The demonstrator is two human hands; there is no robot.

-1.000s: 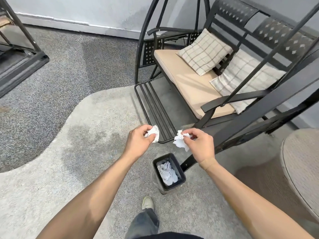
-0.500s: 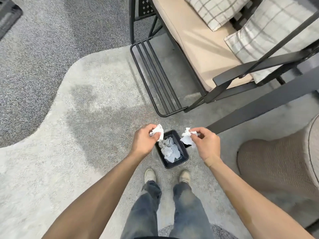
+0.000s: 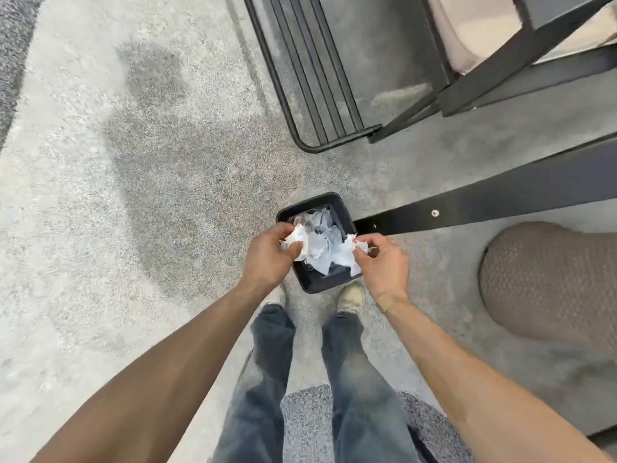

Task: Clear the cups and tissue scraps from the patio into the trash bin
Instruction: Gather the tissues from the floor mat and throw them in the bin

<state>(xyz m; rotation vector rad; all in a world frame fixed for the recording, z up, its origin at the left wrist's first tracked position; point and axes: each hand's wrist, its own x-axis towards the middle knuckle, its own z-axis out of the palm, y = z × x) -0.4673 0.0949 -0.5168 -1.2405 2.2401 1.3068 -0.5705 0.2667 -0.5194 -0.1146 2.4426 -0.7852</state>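
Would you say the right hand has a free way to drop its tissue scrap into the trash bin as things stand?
Probably yes: the right hand pinches its tissue scrap right over the open trash bin, with no lid in the way.

floor: pale speckled carpet (image 3: 100,195), darker patches toward the middle
dark carpet: strip (image 3: 13,45) along upper left edge; another patch (image 3: 307,416) low centre
footrest: black slatted metal (image 3: 314,71), top centre
frame bar: flat black bar (image 3: 500,198) running from right edge toward centre, screw in it
seat cushion: beige (image 3: 467,38), top right, partly behind frame
pouf: brown woven (image 3: 551,282), right
jeans: blue (image 3: 360,379)
shoe: pale (image 3: 350,297)
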